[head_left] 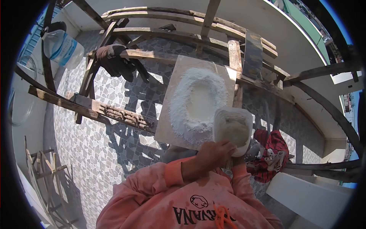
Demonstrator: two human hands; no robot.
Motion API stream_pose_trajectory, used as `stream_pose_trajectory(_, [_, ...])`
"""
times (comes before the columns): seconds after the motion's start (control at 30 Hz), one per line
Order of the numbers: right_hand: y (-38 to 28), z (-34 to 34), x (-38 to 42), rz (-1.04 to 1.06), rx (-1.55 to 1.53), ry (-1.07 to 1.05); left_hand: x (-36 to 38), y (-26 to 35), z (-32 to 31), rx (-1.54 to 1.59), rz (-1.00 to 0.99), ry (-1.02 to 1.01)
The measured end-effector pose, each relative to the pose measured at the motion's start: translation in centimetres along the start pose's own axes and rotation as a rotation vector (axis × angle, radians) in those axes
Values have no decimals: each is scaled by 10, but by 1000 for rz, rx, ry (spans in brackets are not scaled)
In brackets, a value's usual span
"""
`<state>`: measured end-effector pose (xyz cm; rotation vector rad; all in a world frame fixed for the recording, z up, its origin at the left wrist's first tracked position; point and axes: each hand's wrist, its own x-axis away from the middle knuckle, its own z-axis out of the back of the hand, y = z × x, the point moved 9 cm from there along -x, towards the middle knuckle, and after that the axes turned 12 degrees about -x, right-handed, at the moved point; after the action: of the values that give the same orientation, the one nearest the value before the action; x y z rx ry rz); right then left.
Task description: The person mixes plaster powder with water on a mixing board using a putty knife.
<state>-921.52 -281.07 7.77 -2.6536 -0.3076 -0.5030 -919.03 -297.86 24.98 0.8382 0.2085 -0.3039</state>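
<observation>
A whitish plastic tub [247,124] with pale, cloudy contents is held just in front of my body. My right hand [239,159] grips its near right side, mostly hidden behind the tub. My left hand [213,154] is closed over the tub's near left edge, fingers curled together at the rim. Whatever those fingers pinch, if anything, is hidden. Beyond the tub lies a flat board [179,68], bearing a ring of white powder [177,110] around a pool of milky liquid [200,103].
Wooden beams [160,34] frame the far side. Dark gloves [114,63] hang on one at left, near a clear plastic bottle [63,47]. A bundle of twisted rods [124,115] rests on a plank. Red-and-black cloth [276,152] and a white bin [305,194] are at right.
</observation>
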Motion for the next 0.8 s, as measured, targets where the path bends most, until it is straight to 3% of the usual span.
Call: stream_pose_trajectory(0.8, [-2,4,13,16,43,35,7,-25,4,141,83,19])
